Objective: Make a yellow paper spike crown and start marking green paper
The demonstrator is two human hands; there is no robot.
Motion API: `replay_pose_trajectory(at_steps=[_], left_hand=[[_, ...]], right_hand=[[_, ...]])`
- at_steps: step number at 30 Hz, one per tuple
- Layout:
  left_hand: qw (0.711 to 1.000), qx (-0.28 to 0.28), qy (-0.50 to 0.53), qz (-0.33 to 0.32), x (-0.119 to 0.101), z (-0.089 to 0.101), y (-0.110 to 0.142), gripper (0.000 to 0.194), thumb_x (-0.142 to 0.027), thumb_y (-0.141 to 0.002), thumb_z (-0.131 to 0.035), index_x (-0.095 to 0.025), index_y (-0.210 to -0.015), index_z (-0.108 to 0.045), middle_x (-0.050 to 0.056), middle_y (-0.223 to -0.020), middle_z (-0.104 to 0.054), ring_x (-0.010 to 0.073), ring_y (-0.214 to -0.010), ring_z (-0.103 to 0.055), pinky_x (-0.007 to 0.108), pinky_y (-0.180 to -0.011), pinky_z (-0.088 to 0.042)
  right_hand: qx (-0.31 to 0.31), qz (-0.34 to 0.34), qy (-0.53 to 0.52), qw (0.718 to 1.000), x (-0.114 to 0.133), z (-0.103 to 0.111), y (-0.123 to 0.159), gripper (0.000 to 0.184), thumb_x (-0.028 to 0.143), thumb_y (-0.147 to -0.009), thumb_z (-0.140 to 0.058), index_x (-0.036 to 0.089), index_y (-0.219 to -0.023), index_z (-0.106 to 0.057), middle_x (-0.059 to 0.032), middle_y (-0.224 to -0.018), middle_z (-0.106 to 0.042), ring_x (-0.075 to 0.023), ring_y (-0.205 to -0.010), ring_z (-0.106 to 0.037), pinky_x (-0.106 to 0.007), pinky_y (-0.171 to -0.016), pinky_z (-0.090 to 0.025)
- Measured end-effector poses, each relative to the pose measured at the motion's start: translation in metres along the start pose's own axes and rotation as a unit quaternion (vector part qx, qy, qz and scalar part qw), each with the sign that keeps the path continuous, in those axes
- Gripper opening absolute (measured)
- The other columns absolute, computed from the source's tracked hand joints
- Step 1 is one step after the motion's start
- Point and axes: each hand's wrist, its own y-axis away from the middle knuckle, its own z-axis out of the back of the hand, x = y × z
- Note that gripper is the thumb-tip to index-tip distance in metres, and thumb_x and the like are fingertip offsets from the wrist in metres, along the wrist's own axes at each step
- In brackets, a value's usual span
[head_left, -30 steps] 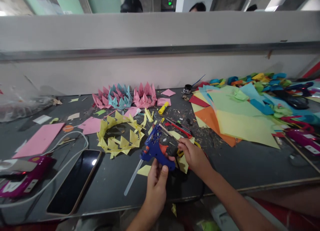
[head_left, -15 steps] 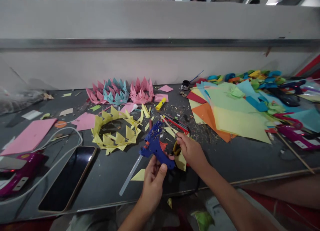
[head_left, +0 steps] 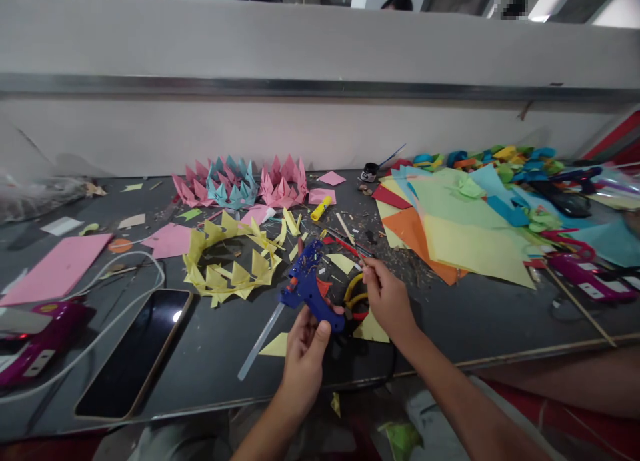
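Near the front edge of the desk [head_left: 215, 354], our left hand [head_left: 306, 354] grips the glue gun [head_left: 306, 284], likely for steadiness; whether our right hand [head_left: 387, 298] pinches anything, we cannot tell.

On the table [head_left: 450, 328], a smartphone [head_left: 135, 354] lay left of my hot-glue gun [head_left: 311, 291], paper sheets [head_left: 465, 224] to its right, paper crowns [head_left: 283, 189] behind.

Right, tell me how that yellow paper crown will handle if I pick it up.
The yellow paper crown is probably light, being folded paper. Its wide, open ring could flex out of round when lifted. It seems unlikely to roll, sitting broadly on the table.
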Motion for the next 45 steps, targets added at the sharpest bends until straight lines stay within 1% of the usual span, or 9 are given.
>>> replay_pose_trajectory(at_steps=[4,8,11,16,26,34,36,41,45], left_hand=[[0.999,-0.002,-0.038,-0.004,-0.005,-0.003,0.002,0.041,-0.039,-0.076,-0.062,-0.016,-0.110,-0.059,0.010,-0.102,-0.067,0.0196,-0.095,-0.062,0.030,-0.088,-0.046],[0.997,-0.039,-0.061,0.003,-0.007,-0.007,0.004,0.046,-0.046,-0.070,-0.065,-0.015,-0.105,-0.061,0.011,-0.102,-0.067,0.0232,-0.097,-0.061,0.033,-0.088,-0.046],[0.996,-0.051,-0.077,0.003,-0.003,-0.007,0.005,0.043,-0.045,-0.070,-0.065,-0.016,-0.101,-0.062,0.010,-0.102,-0.067,0.0231,-0.098,-0.061,0.033,-0.089,-0.045],[0.986,0.000,-0.163,-0.026,-0.001,-0.004,0.009,0.032,-0.040,-0.078,-0.057,-0.015,-0.097,-0.064,0.009,-0.094,-0.068,0.0230,-0.093,-0.061,0.031,-0.084,-0.047],[0.981,0.008,-0.194,-0.022,-0.016,-0.012,0.007,0.037,-0.041,-0.074,-0.059,-0.013,-0.099,-0.064,0.009,-0.089,-0.069,0.0223,-0.083,-0.062,0.029,-0.074,-0.049],[0.990,-0.002,-0.144,-0.007,-0.011,-0.010,0.008,0.034,-0.040,-0.070,-0.065,-0.014,-0.092,-0.067,0.008,-0.088,-0.069,0.0234,-0.085,-0.063,0.031,-0.080,-0.048],[0.991,-0.006,-0.130,-0.008,-0.009,-0.009,0.008,0.032,-0.041,-0.072,-0.063,-0.016,-0.092,-0.067,0.008,-0.090,-0.069,0.0229,-0.087,-0.063,0.031,-0.082,-0.048],[0.996,-0.053,-0.068,-0.005,-0.005,-0.009,0.006,0.037,-0.044,-0.071,-0.064,-0.016,-0.095,-0.065,0.010,-0.094,-0.069,0.0244,-0.095,-0.062,0.035,-0.089,-0.046],[0.997,-0.060,-0.045,-0.018,-0.007,-0.008,0.004,0.044,-0.046,-0.072,-0.063,-0.017,-0.104,-0.062,0.010,-0.101,-0.068,0.0227,-0.099,-0.061,0.033,-0.090,-0.046]], right_hand=[[-0.075,0.089,0.001,0.993,0.002,0.018,-0.005,0.027,0.026,-0.089,-0.038,0.016,-0.098,-0.061,-0.0097,-0.091,-0.068,-0.0192,-0.084,-0.063,-0.029,-0.072,-0.048],[-0.118,0.162,0.045,0.979,0.000,0.042,-0.014,0.023,0.020,-0.088,-0.041,0.016,-0.094,-0.062,-0.0087,-0.082,-0.065,-0.0186,-0.079,-0.061,-0.030,-0.074,-0.047],[-0.121,0.188,0.064,0.973,-0.005,0.052,-0.018,0.022,0.018,-0.087,-0.042,0.017,-0.093,-0.063,-0.0071,-0.078,-0.063,-0.0183,-0.075,-0.060,-0.031,-0.071,-0.047],[-0.100,0.205,0.070,0.971,-0.013,0.057,-0.019,0.022,0.017,-0.087,-0.043,0.018,-0.093,-0.064,-0.0055,-0.075,-0.061,-0.0172,-0.072,-0.059,-0.029,-0.065,-0.047],[-0.107,0.192,0.104,0.970,-0.024,0.059,-0.026,0.027,0.014,-0.085,-0.041,0.017,-0.088,-0.067,-0.0059,-0.074,-0.063,-0.0173,-0.071,-0.060,-0.027,-0.063,-0.046],[-0.102,0.117,0.138,0.978,-0.036,0.045,-0.029,0.028,0.022,-0.084,-0.039,0.018,-0.086,-0.067,-0.0083,-0.077,-0.066,-0.0209,-0.075,-0.061,-0.033,-0.069,-0.047],[-0.074,0.098,0.111,0.986,-0.036,0.043,-0.027,0.027,0.025,-0.085,-0.040,0.017,-0.087,-0.066,-0.0084,-0.082,-0.067,-0.0207,-0.077,-0.062,-0.033,-0.070,-0.048],[0.099,0.091,0.089,0.987,-0.030,0.039,-0.021,0.028,0.030,-0.086,-0.040,0.020,-0.088,-0.066,-0.0057,-0.085,-0.067,-0.0187,-0.079,-0.062,-0.030,-0.069,-0.047],[0.069,0.046,0.129,0.988,-0.045,0.047,-0.023,0.029,0.033,-0.086,-0.039,0.020,-0.088,-0.065,-0.0061,-0.083,-0.069,-0.0199,-0.076,-0.064,-0.030,-0.064,-0.046]])
